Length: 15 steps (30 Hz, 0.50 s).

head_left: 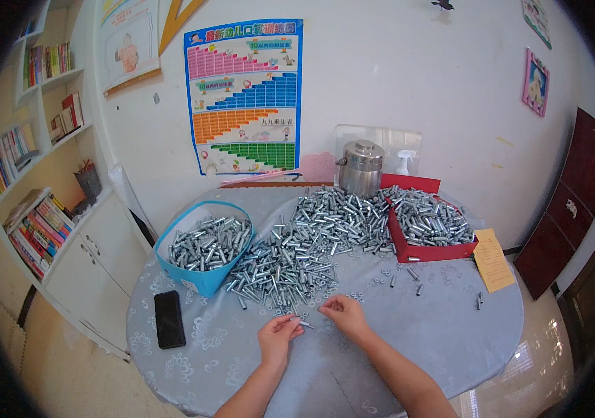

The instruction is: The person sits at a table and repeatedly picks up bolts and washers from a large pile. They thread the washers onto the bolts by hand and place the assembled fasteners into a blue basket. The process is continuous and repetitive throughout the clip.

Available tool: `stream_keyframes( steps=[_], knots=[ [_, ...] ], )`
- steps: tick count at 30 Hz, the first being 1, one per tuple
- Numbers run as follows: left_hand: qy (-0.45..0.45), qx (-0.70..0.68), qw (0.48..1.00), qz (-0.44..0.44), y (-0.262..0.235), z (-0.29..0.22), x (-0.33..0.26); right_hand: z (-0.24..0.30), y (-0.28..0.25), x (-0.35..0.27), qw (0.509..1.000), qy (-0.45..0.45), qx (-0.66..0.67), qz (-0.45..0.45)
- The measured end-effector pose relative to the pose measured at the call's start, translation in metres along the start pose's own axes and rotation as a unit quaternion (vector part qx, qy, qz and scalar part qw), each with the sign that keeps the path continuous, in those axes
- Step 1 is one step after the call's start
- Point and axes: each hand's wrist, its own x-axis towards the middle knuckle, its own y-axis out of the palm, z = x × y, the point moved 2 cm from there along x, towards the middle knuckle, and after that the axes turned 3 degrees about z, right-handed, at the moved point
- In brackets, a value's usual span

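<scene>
My left hand (280, 337) is closed in a pinch on a short silvery metal bolt (305, 324), whose end pokes out past the fingertips toward the right. Just right of it, my right hand (344, 315) has its thumb and fingers pressed together; whatever they may hold is too small to make out. Both hands are over the near side of a big loose pile of silvery metal bolts (280, 272) on the table. Small metal rings or nuts (357, 296) lie scattered by the right hand.
A blue container (203, 280) and a red box (437, 252), both full of metal pieces, flank the pile. Behind stands a steel pot (362, 171). A black phone (169, 319) lies left, a yellow paper (494, 261) right, on the grey tablecloth (409, 334).
</scene>
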Motion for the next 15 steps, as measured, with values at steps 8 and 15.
stream_keyframes(
  steps=[8,15],
  knots=[
    [-0.066,-0.045,0.996,-0.037,-0.002,0.003,0.002,0.009,0.006,-0.029,0.965,0.023,0.243,0.099],
    [-0.096,-0.081,0.991,-0.041,-0.005,0.007,0.001,0.03,0.004,-0.04,0.994,-0.108,0.011,0.011]
  ],
)
